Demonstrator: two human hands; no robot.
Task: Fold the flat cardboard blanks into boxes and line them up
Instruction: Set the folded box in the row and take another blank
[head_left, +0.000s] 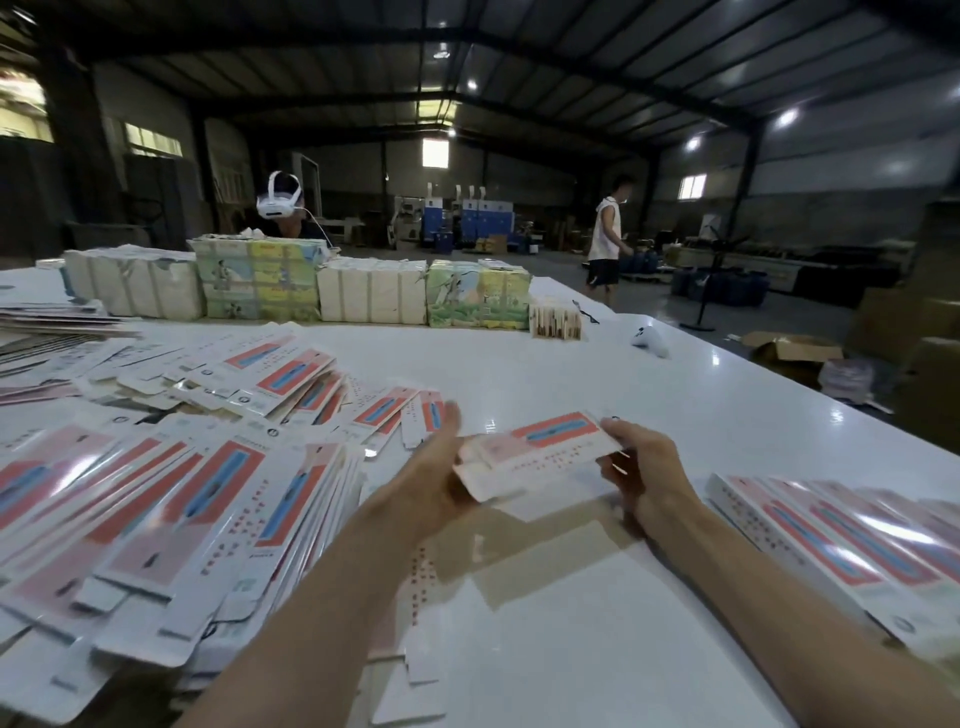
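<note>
Held in the air just above the white table (571, 364), between both hands: one partly folded box (535, 457), long and narrow, red-and-blue printed face turned up, lying crosswise with its left end nearer than its right. At that left end, the left hand (431, 467), palm turned toward the cardboard, thumb stretched straight up past the box's far corner, other fingers tucked beneath and hidden, so impossible to tell whether curled or flat. At the right end, the right hand (639, 467), thumb pressed on the top face, fingers curled underneath, pinching the cardboard between them. Left of the forearms, spread in a thick overlapping heap down to the table's near edge: flat blanks (182, 493) in the same red, blue and white print, glossy; farther back, more of them scattered loose. Off to the right, near the right forearm: folded boxes (841, 545) laid side by side in a row, touching, printed faces up. Along the far side of the table, wrapped bundles (260, 280) stacked in a line, some plain white, some with coloured pictures. Right of them, alone on the bare top, a small white controller (649, 340). Behind the bundles, a person in a white headset (280, 208); out on the floor beyond, a second person (605, 239) in a white sleeveless top.
</note>
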